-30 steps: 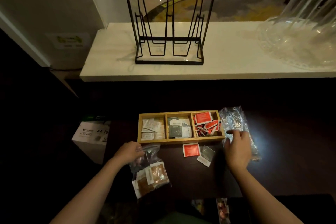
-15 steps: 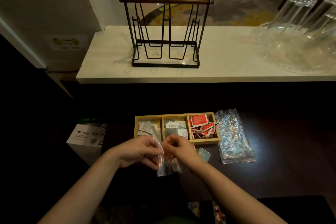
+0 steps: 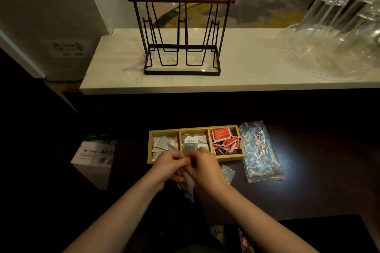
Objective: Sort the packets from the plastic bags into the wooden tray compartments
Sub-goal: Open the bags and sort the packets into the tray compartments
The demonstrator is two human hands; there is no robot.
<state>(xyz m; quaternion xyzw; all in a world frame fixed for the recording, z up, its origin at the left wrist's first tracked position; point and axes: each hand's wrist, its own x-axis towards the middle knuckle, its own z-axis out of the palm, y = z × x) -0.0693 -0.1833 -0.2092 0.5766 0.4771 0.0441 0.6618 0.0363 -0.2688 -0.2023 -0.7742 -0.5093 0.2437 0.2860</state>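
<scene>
Just in front of the tray [image 3: 197, 160], at its near rim, I have both hands together on a small clear bag [image 3: 186, 187]. My left hand [image 3: 170, 162] and right hand [image 3: 202, 165] meet at the bag's top edge, fingertips pinched on the film, and the bag hangs below them, limp and crumpled. I cannot make out what is inside it from here.

I judge the bag to be very light, soft and slick: thin film that will slide between fingers and give no stiffness to push against. The sensible hold is at the mouth, one lip per hand, peeling apart rather than tugging, since a hard pull could scatter the contents.

The tray has three compartments: white packets [image 3: 162, 144] on the left, grey ones [image 3: 192, 142] in the middle, red ones [image 3: 225, 142] on the right. Flat, light paper sachets like these are best pinched by an edge. One loose grey packet [image 3: 227, 173] lies on the table near my right wrist, and an emptied bag [image 3: 259, 152] lies just right of the tray.
</scene>
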